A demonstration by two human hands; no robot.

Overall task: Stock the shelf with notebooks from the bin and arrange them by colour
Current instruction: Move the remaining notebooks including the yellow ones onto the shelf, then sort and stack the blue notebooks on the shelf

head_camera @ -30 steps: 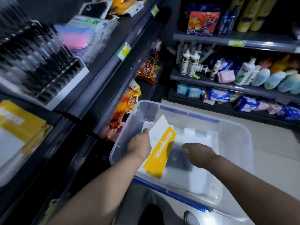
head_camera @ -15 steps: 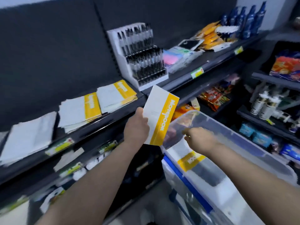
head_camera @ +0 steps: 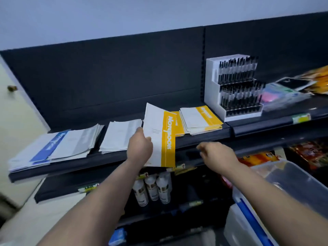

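My left hand [head_camera: 140, 148] grips a white notebook with a yellow band [head_camera: 160, 137] by its left edge and holds it tilted over the front of the dark shelf [head_camera: 110, 158]. It covers most of a yellow-banded pile [head_camera: 178, 124]. A second yellow-banded stack [head_camera: 200, 119] lies to the right of it. Left of my hand lie a white pile [head_camera: 120, 135] and a blue-banded stack [head_camera: 53, 148]. My right hand [head_camera: 216, 155] hovers at the shelf edge, holding nothing, fingers loosely curled. The clear plastic bin [head_camera: 291, 180] stands low at the right.
A white pen display rack [head_camera: 234, 87] stands on the shelf right of the notebooks, with packets [head_camera: 282, 95] beyond it. Small bottles [head_camera: 152, 189] hang under the shelf. Snack packs [head_camera: 312, 153] fill the lower right shelf. A pale wall [head_camera: 16, 110] borders the left.
My view swung up from the bin to the shelf. My left hand carried the yellow-banded notebook out of the bin and up over the shelf front. My right hand rose from the bin to the shelf edge.
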